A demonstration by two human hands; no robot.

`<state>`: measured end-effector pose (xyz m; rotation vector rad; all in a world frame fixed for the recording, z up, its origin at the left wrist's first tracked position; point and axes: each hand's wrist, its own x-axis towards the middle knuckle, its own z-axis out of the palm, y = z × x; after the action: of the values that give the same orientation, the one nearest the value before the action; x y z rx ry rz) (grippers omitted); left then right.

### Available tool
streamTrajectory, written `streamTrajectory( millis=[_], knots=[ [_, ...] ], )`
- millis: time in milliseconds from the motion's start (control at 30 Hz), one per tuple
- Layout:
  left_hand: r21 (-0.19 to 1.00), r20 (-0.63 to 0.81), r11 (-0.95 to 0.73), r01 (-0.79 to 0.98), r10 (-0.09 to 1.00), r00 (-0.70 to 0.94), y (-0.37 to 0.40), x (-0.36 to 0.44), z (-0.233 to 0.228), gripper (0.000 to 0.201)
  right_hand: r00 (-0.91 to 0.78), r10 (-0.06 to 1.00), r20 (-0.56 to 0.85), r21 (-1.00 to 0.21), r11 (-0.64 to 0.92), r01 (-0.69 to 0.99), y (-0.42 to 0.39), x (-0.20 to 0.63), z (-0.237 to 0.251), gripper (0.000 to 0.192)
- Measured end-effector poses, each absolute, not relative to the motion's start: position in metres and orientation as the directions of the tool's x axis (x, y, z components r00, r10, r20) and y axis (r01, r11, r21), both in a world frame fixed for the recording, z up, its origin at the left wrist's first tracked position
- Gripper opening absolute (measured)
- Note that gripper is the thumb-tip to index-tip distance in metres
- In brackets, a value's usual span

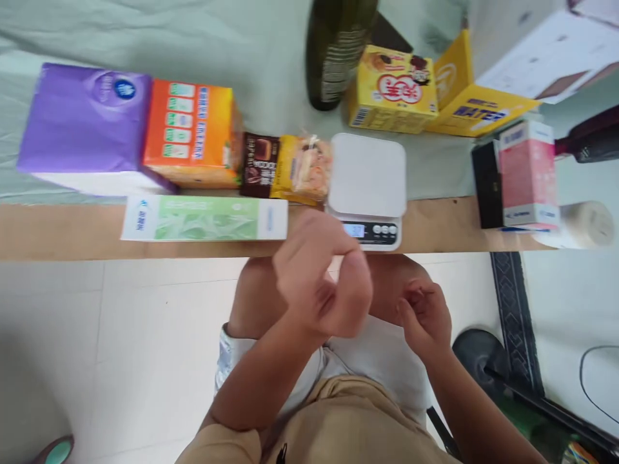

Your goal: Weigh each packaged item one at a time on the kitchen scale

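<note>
My left hand [319, 274] hovers over the table's front edge, just before a white kitchen scale [368, 174]. Its fingers are curled in, a gap shows beside the thumb, and I see nothing in them. Part of the scale's lit display is covered by this hand. Above my right thigh, my right hand [428, 319] is loosely curled with thumb and fingers apart, holding nothing visible. Left of the scale lie a clear-and-yellow snack packet [309, 169] and a dark brown packet [260, 164]. A flat green-and-white packet [206, 218] lies along the front edge.
A purple pack [87, 122] and an orange box [188, 132] stand at left. Behind the scale are a dark green bottle [333, 58], a yellow box [394, 90] and a yellow-and-white carton [483, 96]. At right stand a pink box [529, 174] and a white roll [583, 224].
</note>
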<state>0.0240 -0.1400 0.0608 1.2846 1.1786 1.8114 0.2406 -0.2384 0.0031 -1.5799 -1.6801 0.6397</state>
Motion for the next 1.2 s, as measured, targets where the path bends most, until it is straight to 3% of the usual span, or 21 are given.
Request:
streamTrajectory(
  millis=[67,100,167,267,400,500,600,733,1000,1200],
  knots=[
    [0.964,0.213,-0.208,-0.166,0.977,0.014,-0.147,0.059,0.067,0.021,0.114,0.975,0.193,-0.758,0.074,0.648,-0.238,0.271,0.005,0.014],
    [0.972,0.127,-0.084,-0.217,0.973,0.194,-0.151,0.076,0.068,0.016,0.161,0.964,0.213,-0.749,0.056,0.660,-0.236,0.285,0.006,0.014],
    [0.947,-0.092,0.226,-0.229,0.872,0.481,-0.156,0.107,0.064,0.026,0.258,0.927,0.274,-0.726,0.023,0.688,-0.226,0.314,0.008,0.017],
    [0.803,-0.230,0.515,-0.299,0.732,0.642,-0.160,0.144,0.047,0.042,0.392,0.836,0.385,-0.686,-0.025,0.727,-0.200,0.357,0.009,0.030],
    [0.593,-0.292,0.692,-0.412,0.661,0.691,-0.158,0.173,0.027,0.050,0.422,0.702,0.574,-0.549,-0.053,0.834,-0.151,0.405,0.009,0.053],
    [0.536,-0.324,0.725,-0.433,0.650,0.688,-0.153,0.182,0.023,0.052,0.353,0.692,0.630,-0.475,-0.016,0.880,-0.121,0.421,0.006,0.065],
    [0.511,-0.334,0.736,-0.444,0.646,0.687,-0.149,0.187,0.021,0.055,0.265,0.772,0.577,-0.449,0.028,0.893,-0.103,0.419,0.006,0.070],
    [0.509,-0.349,0.742,-0.437,0.641,0.683,-0.146,0.189,0.017,0.060,0.290,0.823,0.488,-0.458,-0.042,0.888,-0.096,0.409,0.011,0.049],
    [0.588,-0.292,0.681,-0.436,0.682,0.671,-0.145,0.177,0.024,0.055,0.361,0.753,0.550,-0.598,0.053,0.800,-0.127,0.431,0.010,0.042],
    [0.669,-0.143,0.450,-0.592,0.859,0.492,-0.139,0.144,0.026,0.053,0.309,0.659,0.686,-0.578,0.235,0.781,-0.183,0.384,0.021,0.049]
  ],
)
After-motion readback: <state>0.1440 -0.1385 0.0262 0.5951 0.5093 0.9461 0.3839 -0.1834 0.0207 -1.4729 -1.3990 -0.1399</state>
